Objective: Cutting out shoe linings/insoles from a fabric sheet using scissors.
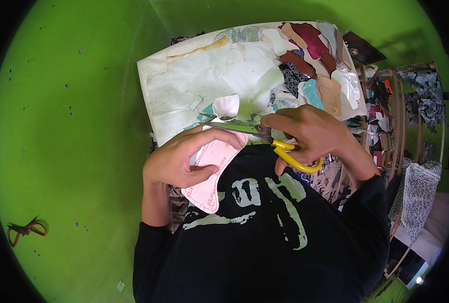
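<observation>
My left hand (pixel 181 159) pinches a pale pink insole-shaped piece (pixel 204 198) with red print and a stitched-looking line along its edge. The piece hangs tilted in front of my dark shirt. In my right hand (pixel 308 129) is a pair of scissors (pixel 247 126) with yellow handles, its fingers in and around the loops. The blades point left and lie at the upper end of the piece, close to my left fingers; whether they touch it I cannot tell. A white offcut (pixel 226 106) shows just beyond the blades.
Ahead stands a table with a white sheet (pixel 184 81) on it. Cut pieces lie along its far and right side, among them a maroon piece (pixel 308 40) and a brown piece (pixel 297 63). A wooden rack (pixel 398 116) with scraps stands at right. Red-handled pliers (pixel 26 230) are against the green surface at left.
</observation>
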Demonstrator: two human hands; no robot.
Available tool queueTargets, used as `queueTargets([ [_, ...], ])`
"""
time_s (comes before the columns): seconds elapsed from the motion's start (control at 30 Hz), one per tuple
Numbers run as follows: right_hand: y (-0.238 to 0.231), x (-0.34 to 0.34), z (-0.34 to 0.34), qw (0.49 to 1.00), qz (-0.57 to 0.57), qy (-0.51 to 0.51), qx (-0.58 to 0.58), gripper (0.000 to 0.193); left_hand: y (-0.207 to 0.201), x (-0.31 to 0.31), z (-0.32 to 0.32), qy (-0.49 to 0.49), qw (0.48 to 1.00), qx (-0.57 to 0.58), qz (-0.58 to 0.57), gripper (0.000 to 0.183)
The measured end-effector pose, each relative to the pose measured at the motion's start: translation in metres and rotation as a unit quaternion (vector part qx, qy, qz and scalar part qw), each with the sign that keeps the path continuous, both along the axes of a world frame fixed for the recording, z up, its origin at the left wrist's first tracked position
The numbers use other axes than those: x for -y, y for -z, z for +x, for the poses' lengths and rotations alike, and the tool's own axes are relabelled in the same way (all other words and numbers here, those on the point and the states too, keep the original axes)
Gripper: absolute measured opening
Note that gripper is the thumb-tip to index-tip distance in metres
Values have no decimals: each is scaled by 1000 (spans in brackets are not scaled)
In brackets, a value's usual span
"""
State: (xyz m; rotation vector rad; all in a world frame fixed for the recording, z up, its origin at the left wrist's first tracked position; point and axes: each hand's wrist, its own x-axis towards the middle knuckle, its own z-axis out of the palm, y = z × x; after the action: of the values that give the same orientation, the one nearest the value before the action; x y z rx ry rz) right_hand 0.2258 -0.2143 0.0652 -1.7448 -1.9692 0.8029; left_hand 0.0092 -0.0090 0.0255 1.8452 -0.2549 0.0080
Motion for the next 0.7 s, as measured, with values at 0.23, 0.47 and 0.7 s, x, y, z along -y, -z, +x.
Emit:
queueTargets([
  [0.23,11,2,5,998,-4,23,-56,54,1,-2,-2,8,999,3,-33,47],
  [0.47,62,-1,-11,917,29,167,-361,61,10,-1,-2,-57,996,27,-67,48],
  [0.7,91,-30,-94,766,77,298,-564,64,45,11,14,-244,962,51,-109,54],
])
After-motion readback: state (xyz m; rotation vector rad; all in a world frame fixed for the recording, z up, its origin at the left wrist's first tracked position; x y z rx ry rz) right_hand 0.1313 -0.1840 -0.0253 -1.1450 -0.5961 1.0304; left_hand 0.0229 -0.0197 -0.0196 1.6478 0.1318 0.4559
